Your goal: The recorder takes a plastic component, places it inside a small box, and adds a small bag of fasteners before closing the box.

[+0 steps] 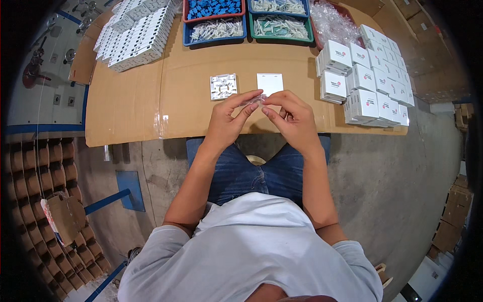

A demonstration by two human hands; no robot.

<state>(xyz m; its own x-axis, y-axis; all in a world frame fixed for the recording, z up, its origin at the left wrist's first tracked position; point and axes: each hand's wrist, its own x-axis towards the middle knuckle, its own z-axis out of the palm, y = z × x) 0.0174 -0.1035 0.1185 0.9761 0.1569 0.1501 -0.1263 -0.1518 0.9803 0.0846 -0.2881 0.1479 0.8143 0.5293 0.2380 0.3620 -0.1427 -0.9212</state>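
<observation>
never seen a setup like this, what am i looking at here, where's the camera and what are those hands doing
There is no machine here: a person is working with two bare hands. The one picture comes from a wide camera worn on the head, looking down, so the edges bend.

The left hand and right hand meet near the table's close edge, fingertips pinching a small clear packet; its contents are too small to tell.

Just beyond, on the cardboard-topped table, lie a white frame and a plain white plate. Farther back are trays of small parts and clear bags. White units are stacked at left, white boxes at right.
</observation>
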